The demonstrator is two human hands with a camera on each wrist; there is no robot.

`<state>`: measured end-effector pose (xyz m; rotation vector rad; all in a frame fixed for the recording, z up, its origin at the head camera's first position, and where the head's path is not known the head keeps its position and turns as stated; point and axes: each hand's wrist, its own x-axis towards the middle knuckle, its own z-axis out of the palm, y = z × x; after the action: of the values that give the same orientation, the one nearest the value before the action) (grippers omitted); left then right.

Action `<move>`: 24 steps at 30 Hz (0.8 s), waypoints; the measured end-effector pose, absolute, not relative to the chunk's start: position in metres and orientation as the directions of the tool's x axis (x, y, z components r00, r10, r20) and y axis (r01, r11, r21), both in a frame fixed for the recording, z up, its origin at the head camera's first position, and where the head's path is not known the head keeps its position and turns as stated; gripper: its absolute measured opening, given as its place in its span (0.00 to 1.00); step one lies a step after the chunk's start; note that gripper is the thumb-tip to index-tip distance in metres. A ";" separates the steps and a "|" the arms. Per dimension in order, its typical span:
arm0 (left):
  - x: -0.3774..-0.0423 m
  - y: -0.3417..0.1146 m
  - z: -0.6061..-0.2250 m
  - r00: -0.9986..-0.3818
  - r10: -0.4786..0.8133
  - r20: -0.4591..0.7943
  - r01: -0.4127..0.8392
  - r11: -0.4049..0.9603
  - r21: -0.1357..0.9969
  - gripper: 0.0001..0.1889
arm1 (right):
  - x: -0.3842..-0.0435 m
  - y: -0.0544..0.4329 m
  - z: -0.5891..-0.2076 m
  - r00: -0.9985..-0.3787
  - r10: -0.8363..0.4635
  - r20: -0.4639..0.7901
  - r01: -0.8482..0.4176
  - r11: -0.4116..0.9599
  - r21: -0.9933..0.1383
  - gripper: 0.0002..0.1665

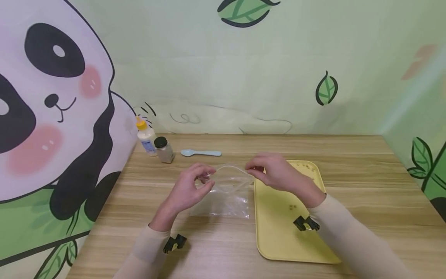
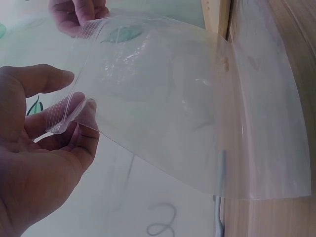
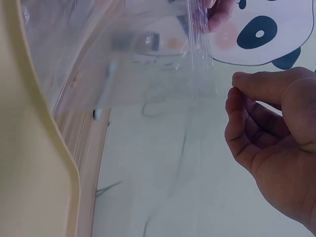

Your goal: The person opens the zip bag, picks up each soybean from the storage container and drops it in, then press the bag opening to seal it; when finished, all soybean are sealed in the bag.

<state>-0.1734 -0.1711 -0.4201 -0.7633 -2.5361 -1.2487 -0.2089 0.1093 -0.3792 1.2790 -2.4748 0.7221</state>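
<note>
A: Where is the bag (image 1: 226,203)?
B: Just left of the tray (image 1: 278,242); its mouth runs sideways, from the left hand (image 1: 186,190), which grips 1 corner, to the right hand (image 1: 278,172).
A: It grips too?
B: Its thumb and finger meet; if on plastic, I cannot tell.
A: Any writing?
B: The bottle (image 1: 147,140) label is too small for reading.

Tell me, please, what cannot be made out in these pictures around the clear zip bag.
Wording of the label on the orange-capped squeeze bottle, head view: too small.
Identity of the small brown pieces, head view: too small.
Right side of the yellow tray, head view: partly hidden by the right sleeve.
Most of the right hand, left wrist view: cut off by the top edge.
</note>
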 end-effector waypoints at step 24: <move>-0.174 -0.171 -0.419 -0.849 0.359 0.388 0.526 0.511 0.680 0.14 | -0.209 0.070 -0.381 -0.542 -0.711 0.448 -0.837 0.409 -0.363 0.04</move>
<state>-0.1738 -0.1705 -0.4192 -0.7578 -2.5542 -1.2514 -0.2095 0.0699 -0.3806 1.3657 -2.4421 0.8244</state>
